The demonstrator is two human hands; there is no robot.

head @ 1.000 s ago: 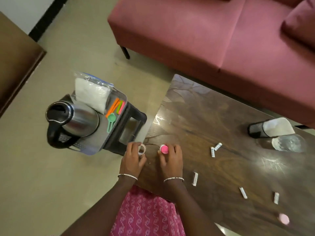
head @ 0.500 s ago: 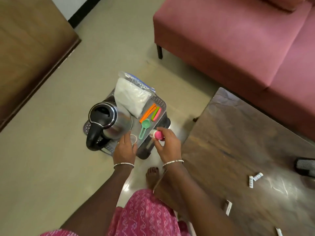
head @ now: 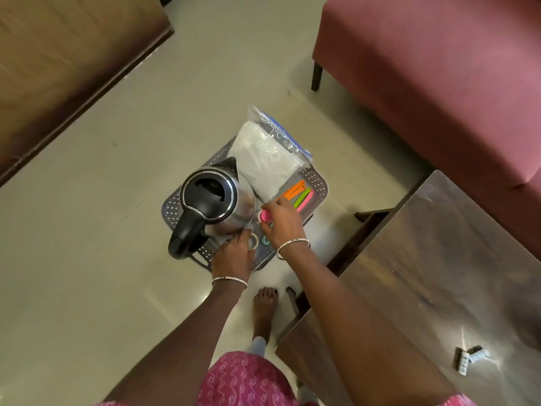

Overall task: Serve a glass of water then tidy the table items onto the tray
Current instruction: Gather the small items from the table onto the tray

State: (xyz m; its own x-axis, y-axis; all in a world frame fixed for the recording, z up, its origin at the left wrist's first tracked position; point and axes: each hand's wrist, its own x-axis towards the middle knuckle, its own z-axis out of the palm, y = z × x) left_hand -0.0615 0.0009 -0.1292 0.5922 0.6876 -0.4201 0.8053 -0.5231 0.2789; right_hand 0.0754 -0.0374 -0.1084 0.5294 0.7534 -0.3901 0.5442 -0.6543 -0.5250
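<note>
Well, the sofa (head: 424,83) fills the upper right of the frame and the table (head: 424,273) the lower right. At centre, left of the table, sits the tray (head: 172,206). It carries the kettle (head: 216,200) on its left, a bag (head: 263,162) at its top and coloured sticks (head: 295,191) on its right. My right grip (head: 282,219) is over the tray's middle, fingers curled round a pink cap (head: 265,215) just beside the kettle. My left grip (head: 234,253), at the tray's lower edge below the kettle, pinches a white ring (head: 253,241). Two sachets (head: 468,357) lie touching on the table, lower right.
</note>
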